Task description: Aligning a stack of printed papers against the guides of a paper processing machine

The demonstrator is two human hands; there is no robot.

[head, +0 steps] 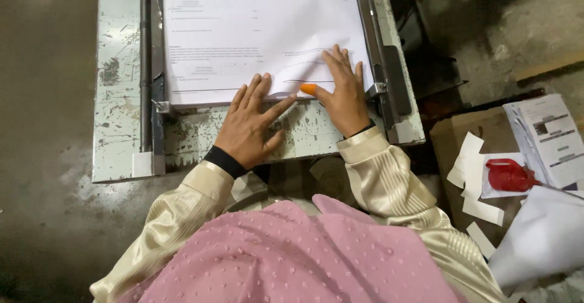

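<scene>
Both hands flat — fingers spread

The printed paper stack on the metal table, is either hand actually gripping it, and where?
Neither grips it. The left hand and right hand lie flat, fingers spread, pressing the paper stack near its front edge on the metal table.

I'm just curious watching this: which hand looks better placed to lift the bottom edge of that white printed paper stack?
Probably the right hand. Its orange-capped thumb sits at the raised bottom edge of the white printed paper stack. The left hand lies flat, mostly on the worn grey metal table.
</scene>
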